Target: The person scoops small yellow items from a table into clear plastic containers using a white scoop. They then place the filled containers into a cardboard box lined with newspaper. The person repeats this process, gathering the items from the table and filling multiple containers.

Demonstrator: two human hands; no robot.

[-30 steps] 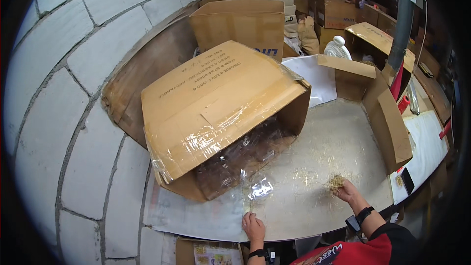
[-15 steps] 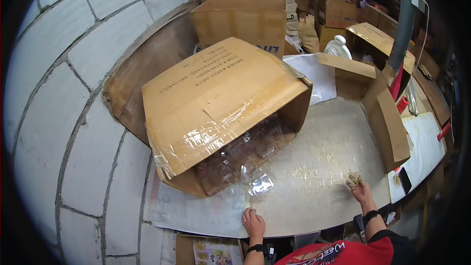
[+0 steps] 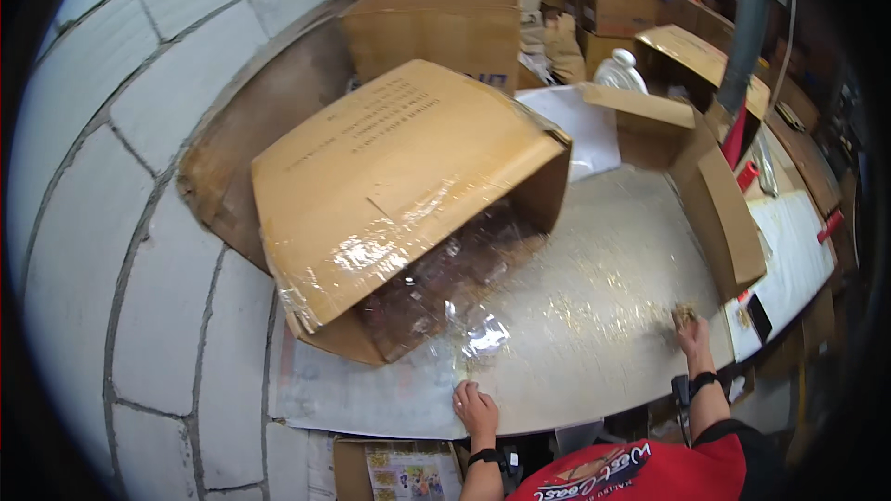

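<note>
My right hand (image 3: 694, 338) is closed around a bunch of thin golden strips (image 3: 684, 314), over the right part of the table. Many more loose golden strips (image 3: 605, 295) lie scattered across the pale tabletop (image 3: 557, 376). Near the table's front edge my left hand (image 3: 476, 408) rests with its fingers laid on the surface and nothing seen in them. Just beyond it is a shiny clear plastic piece (image 3: 486, 336), at the mouth of a large cardboard box (image 3: 399, 162) lying on its side. Clear plastic packs (image 3: 436, 288) fill the lower part of that box; their exact shape is unclear.
A cardboard barrier (image 3: 719, 204) edges the table's right side, with a dark phone (image 3: 759, 317) beyond it. A grey post (image 3: 745, 46) rises at the far right. White block wall (image 3: 167, 250) stands left. Below the front edge sits an open carton (image 3: 351, 468).
My right hand has moved slightly right and away from me with the golden strips. My left hand stays by the table edge. The whole view has shifted a little.
</note>
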